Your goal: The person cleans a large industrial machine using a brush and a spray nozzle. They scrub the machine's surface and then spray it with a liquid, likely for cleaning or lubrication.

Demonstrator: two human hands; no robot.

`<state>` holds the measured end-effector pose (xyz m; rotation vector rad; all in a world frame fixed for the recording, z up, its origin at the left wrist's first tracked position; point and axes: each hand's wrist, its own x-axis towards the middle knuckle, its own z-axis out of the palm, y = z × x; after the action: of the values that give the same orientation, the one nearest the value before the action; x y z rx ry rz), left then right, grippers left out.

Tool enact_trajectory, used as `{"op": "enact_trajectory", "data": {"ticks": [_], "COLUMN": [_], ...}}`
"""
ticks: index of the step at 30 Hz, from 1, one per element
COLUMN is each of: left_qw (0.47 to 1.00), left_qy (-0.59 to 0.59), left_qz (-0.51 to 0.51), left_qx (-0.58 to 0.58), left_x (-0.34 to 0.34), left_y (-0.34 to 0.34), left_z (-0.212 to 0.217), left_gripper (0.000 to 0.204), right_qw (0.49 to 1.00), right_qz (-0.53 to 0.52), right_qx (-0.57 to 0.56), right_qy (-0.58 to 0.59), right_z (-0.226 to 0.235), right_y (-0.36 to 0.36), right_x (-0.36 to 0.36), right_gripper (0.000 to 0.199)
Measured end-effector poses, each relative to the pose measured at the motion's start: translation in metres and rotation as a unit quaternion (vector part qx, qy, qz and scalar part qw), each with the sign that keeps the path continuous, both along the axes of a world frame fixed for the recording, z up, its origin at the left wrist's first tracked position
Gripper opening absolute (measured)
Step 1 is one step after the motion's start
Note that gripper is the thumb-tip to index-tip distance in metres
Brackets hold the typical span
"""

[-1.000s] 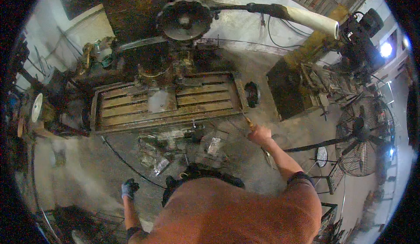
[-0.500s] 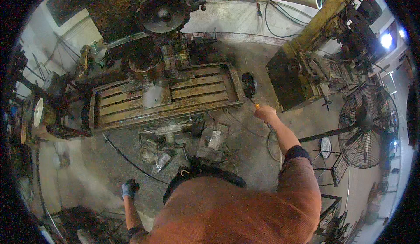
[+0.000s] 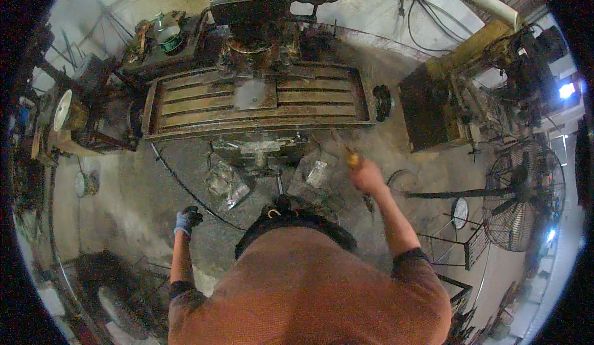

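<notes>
While the bare right hand [image 3: 369,176] is closed around a slim hand tool with a yellow handle [image 3: 352,159], the left hand in a grey-blue and black glove [image 3: 187,220] hangs well apart from it, fingers partly curled; whether that hand holds anything, I cannot tell; the tool is just off the front edge of a long, slotted, brownish metal machine table [image 3: 198,107], near its front right corner, the thin end pointing toward that edge, any contact too blurred to judge; a pale, flat patch [image 3: 252,93] shows near the table's middle; a round black handwheel [image 3: 383,102] sits just beside the right edge; beyond the back left corner stands a clear bottle with a green lower part [image 3: 168,34].
</notes>
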<state>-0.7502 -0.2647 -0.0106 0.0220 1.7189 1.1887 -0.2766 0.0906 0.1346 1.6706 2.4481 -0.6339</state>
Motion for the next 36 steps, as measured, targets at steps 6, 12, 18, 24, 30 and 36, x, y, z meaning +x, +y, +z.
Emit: {"op": "enact_trajectory", "data": {"ticks": [6,12,18,24,30,36], "left_qw": [0.999,0.999,0.999,1.000,0.998,0.972], "left_qy": [-0.029,0.030,-0.030,-0.030,-0.027,-0.005], "left_qz": [0.025,0.010,0.017,0.005,-0.052,-0.140], "left_qx": [0.032,0.039,-0.006,-0.003,0.001,0.186], "left_x": [-0.020,-0.025,-0.017,-0.031,-0.041,0.060], "left_y": [0.010,-0.018,-0.067,-0.062,-0.030,0.088], "left_z": [0.002,-0.020,-0.045,-0.048,-0.053,0.097], "left_gripper": [0.020,0.013,0.013,0.014,0.014,0.024], "right_qw": [0.986,0.955,0.971,0.966,0.968,0.960], "right_qz": [0.139,0.111,0.017,-0.137,0.110,0.171], "right_qx": [0.053,0.009,0.012,-0.031,0.045,-0.202], "right_qy": [-0.077,-0.275,-0.236,-0.217,-0.223,-0.089], "right_z": [0.025,0.091,0.118,0.119,0.091,0.074], "right_y": [0.022,0.091,0.052,0.043,0.045,-0.085], "right_x": [-0.122,-0.037,-0.067,-0.049,-0.005,-0.067], "right_gripper": [0.019,0.024,0.038,0.041,0.033,0.032]}}
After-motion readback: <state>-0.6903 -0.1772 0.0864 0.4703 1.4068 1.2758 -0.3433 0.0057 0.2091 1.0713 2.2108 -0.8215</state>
